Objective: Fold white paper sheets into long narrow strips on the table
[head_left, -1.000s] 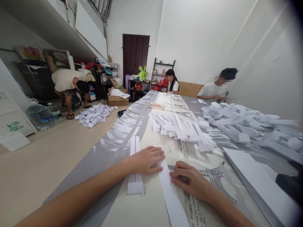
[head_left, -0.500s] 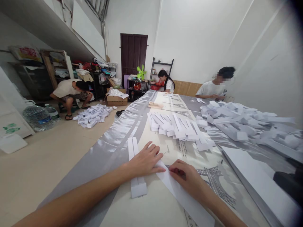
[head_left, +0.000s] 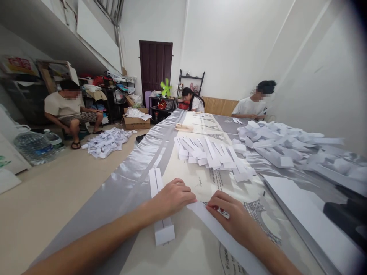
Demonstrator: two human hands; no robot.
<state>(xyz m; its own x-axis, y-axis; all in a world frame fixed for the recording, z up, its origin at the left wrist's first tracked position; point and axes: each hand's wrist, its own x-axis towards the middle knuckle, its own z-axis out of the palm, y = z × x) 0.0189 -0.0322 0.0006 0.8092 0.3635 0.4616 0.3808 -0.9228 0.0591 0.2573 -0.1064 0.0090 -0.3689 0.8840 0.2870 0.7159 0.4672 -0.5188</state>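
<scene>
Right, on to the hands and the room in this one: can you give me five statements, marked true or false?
1. The left hand is at the far end of the paper strip. True.
2. The right hand is holding scissors. False: it is at the edge of the paper strip.
3. The folded paper lies partly beneath the left arm. True.
4. The door is bright yellow. False: it is dark brown.
5. A paper pile lies on the floor. True.

Lettering (head_left: 227, 260) on the printed tablecloth (head_left: 160, 259) appears to read "France"; other writing is too blurred to read.
</scene>
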